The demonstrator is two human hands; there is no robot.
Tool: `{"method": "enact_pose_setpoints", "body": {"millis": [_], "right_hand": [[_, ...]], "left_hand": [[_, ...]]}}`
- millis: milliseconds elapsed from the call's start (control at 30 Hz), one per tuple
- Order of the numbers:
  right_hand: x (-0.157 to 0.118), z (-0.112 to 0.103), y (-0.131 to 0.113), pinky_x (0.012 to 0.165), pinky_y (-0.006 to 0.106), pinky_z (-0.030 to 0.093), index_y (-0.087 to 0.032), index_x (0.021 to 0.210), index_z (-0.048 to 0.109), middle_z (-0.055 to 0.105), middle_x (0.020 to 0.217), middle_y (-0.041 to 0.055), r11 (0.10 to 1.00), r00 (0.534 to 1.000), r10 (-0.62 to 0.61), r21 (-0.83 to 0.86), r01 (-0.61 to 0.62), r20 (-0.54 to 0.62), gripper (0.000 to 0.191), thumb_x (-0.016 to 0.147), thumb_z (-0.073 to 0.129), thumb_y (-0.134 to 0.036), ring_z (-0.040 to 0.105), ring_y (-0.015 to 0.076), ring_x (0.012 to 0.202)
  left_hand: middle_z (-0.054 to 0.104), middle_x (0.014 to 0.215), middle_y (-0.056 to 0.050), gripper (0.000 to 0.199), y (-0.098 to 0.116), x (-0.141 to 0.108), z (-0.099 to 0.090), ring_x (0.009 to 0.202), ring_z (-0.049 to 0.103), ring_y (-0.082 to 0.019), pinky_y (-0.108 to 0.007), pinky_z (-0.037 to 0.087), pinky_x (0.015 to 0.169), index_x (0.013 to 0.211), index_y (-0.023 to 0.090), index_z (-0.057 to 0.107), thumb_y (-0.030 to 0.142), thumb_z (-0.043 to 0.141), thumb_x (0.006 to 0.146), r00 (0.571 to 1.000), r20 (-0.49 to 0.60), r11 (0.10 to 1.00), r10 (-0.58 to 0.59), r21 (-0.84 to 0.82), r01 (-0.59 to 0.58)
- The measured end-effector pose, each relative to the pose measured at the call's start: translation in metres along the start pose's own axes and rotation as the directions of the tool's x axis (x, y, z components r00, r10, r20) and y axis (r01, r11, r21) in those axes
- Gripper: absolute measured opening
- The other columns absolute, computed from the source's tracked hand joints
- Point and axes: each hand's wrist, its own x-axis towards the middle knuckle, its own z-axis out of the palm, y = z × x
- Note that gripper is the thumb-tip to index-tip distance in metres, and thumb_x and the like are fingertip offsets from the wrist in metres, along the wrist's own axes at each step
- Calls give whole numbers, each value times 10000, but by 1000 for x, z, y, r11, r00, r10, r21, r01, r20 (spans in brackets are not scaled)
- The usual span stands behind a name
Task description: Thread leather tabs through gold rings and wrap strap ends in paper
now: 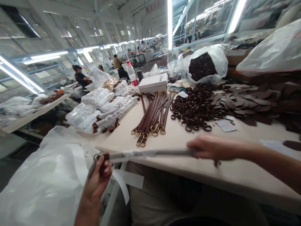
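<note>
By the near edge of the pale table (174,138), a long wrapped strap (150,153) stretches straight from left to right. The step in hand appears to be pulling it taut; the next move likely calls for a steady grip at both ends. The right hand (208,147), blurred, curls closed around the right end. The left hand (99,175) pinches the brown left end, beside a small metal ring (98,154).

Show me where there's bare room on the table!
Bare table shows along the front edge beneath the right hand, and between the brown straps and wrapped pile. Brown loops and flat pieces crowd the back right.
</note>
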Motion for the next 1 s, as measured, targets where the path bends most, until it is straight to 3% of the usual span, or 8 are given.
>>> {"method": "enact_pose_setpoints", "body": {"millis": [67, 167, 267, 333, 467, 733, 867, 1000], "right_hand": [[64, -41, -13, 618, 283, 410, -183, 801, 687, 623, 699, 31, 951, 990, -79, -307, 39, -119, 98, 847, 603, -202, 563, 172, 636], [162, -82, -35, 916, 344, 439, -192, 1224, 626, 612, 1260, 105, 913, 917, -163, -408, 0, -364, 342, 891, 629, -269, 572, 261, 1099], [231, -72, -44, 991, 400, 418, -186, 1366, 543, 534, 1398, 129, 859, 900, -166, -507, -69, -403, 429, 944, 566, -259, 536, 293, 1205], [256, -42, -39, 1003, 421, 405, -191, 1379, 541, 561, 1379, 120, 815, 952, -175, -580, -4, -253, 426, 953, 527, -188, 545, 289, 1208], [275, 15, -14, 987, 453, 385, -151, 1183, 671, 671, 1189, 110, 673, 986, -163, -728, 132, 28, 288, 933, 530, -141, 581, 289, 1143], [281, 23, -8, 985, 449, 345, -107, 930, 702, 684, 1010, 101, 546, 963, -268, -826, 141, -12, 217, 941, 487, -135, 595, 263, 1054], [265, 28, -10, 984, 407, 340, -112, 973, 687, 673, 1036, 117, 576, 924, -383, -787, 220, -21, 273, 970, 414, -108, 607, 223, 985], [254, 31, -10, 935, 407, 357, -80, 969, 666, 665, 1025, 153, 667, 932, -351, -723, 181, -91, 247, 956, 421, -113, 607, 251, 973]], "left_hand": [[506, 538, 45, 176, 27, 32, 14, 391, 435, -36, -100, 348, 351, 879, 114, 660, 191, 528, 966, 1000, -16, 990, 25, -138, -27], [650, 685, -21, 295, 75, 74, 38, 514, 592, -57, -97, 454, 434, 881, 124, 601, 200, 361, 1035, 970, -148, 957, 191, -191, -218], [712, 826, -63, 216, 95, 87, 41, 716, 708, -141, -188, 563, 547, 854, 165, 565, 239, 433, 1008, 941, -190, 955, 279, -52, -294], [728, 872, -39, 136, 87, 78, 29, 743, 716, -145, -203, 570, 570, 877, 191, 591, 229, 501, 972, 934, -123, 942, 335, 16, -336], [744, 898, -22, 190, 39, 31, -15, 683, 691, -115, -174, 529, 557, 948, 201, 677, 328, 728, 816, 934, -2, 911, 357, 223, -347], [670, 616, -54, 568, -84, -65, -101, 555, 623, -163, -260, 476, 552, 683, 152, 650, 717, 704, 654, 992, -128, 700, 17, 709, 80], [676, 683, -55, 521, -116, -77, -103, 559, 609, -169, -265, 430, 533, 780, 165, 642, 678, 682, 700, 986, -153, 660, 61, 747, 75], [677, 763, -51, 468, -116, -63, -82, 684, 619, -211, -310, 433, 663, 904, 193, 648, 577, 775, 670, 974, -145, 541, 172, 840, 29]]}}
